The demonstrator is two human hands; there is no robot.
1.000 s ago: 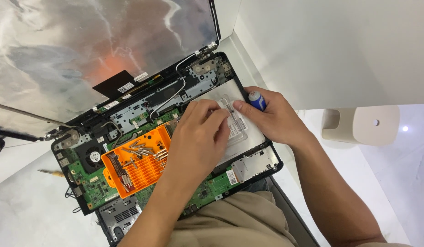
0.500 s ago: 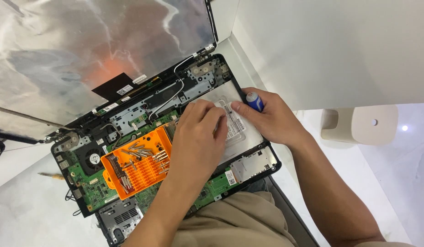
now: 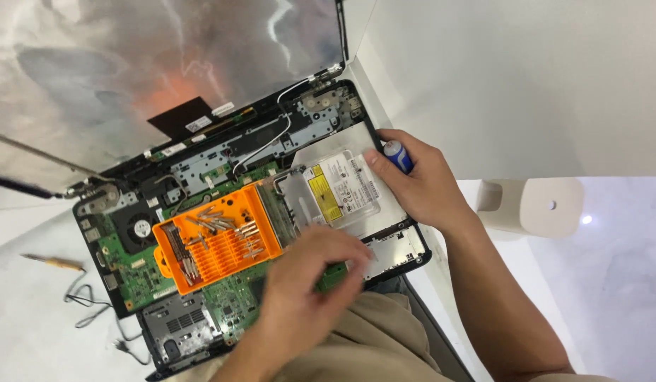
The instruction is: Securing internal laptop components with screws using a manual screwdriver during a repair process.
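At the right edge of an opened laptop [image 3: 222, 283], the right hand [image 3: 420, 185] has its fingers [image 3: 376, 160] curled round a blue-tipped screwdriver [image 3: 397, 155], thumb resting on the silver optical drive [image 3: 342, 189] that lies in the chassis. Nearer the camera, the left hand [image 3: 307, 279] hovers over the green circuit board [image 3: 232, 297] — its fingers [image 3: 353, 267] bent loosely together near the board's front edge; whether they pinch anything cannot be told. Just left of that hand, an orange tray of screwdriver bits [image 3: 218, 244] sits on the board, beside a small black fan [image 3: 138, 228]. The laptop's lid [image 3: 130, 64] — silvery and foil-like — stands open behind. On the white surface [image 3: 31, 332] at far left lie a wooden-handled tool [image 3: 56, 263] and a loose black cable [image 3: 88, 304].
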